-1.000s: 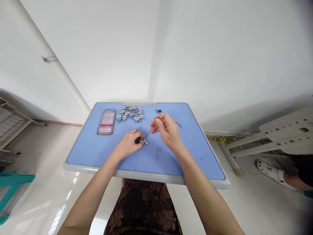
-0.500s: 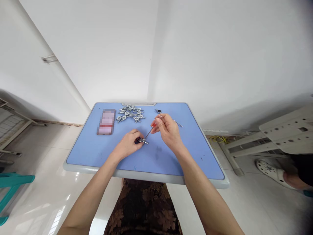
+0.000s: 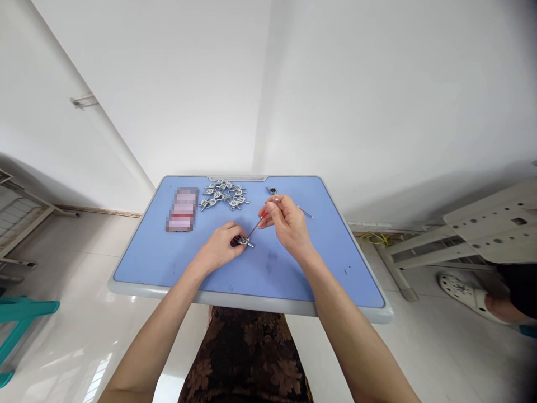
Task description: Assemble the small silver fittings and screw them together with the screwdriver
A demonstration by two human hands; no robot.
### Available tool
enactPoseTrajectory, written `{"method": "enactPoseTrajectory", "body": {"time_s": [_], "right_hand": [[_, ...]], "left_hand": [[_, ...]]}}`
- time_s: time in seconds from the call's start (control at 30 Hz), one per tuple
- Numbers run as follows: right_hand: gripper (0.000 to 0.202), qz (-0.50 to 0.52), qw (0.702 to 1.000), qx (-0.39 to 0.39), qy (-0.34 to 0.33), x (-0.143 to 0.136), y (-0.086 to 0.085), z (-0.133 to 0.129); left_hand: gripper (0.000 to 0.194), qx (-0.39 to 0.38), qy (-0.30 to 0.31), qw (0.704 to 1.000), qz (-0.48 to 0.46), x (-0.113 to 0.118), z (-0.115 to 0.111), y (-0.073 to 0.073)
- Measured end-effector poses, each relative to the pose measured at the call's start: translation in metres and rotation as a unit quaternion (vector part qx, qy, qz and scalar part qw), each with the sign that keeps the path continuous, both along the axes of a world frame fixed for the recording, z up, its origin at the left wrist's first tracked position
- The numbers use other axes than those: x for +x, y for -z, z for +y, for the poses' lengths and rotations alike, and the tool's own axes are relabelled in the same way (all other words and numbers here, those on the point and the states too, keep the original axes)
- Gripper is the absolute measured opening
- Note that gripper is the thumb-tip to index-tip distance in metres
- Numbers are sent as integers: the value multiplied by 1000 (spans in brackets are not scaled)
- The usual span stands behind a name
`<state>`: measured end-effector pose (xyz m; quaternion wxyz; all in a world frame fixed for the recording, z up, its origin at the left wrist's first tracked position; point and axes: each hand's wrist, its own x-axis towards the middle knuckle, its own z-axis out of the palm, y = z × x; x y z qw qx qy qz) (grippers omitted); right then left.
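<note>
1. Head view: a small metal fitting [image 3: 245, 242] is sitting at the near middle of the blue table [image 3: 168, 268], showing silvery grey, with a rounded body and a short stub pointing rightward; its left part is hiding behind fingers.
2. The left hand [image 3: 224, 244] is pinching it, thumb and fingers closed around its left side.
3. A slim tool [image 3: 254, 228] is slanting down to the fitting, its shaft grey and metallic, with red showing near the fingers.
4. The right hand [image 3: 287, 223] is gripping this tool between closed thumb and fingertips, covering much of its upper end.
5. Beyond, a cluster of similar metal pieces [image 3: 225, 195] is lying between a pixelated rectangular object [image 3: 182, 210] and a dark-centred piece [image 3: 272, 191].
6. A thin rod [image 3: 306, 212] is resting beside the right hand.
</note>
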<state>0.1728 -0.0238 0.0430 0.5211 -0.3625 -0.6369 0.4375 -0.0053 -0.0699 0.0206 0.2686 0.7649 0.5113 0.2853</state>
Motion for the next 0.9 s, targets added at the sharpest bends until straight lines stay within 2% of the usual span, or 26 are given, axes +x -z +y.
{"method": "enactPoseTrajectory", "body": {"time_s": [0.9], "right_hand": [[32, -10, 1000, 6, 6, 1, 5, 4]], "left_hand": [[10, 4, 3, 1000, 1, 1, 0, -2]]}}
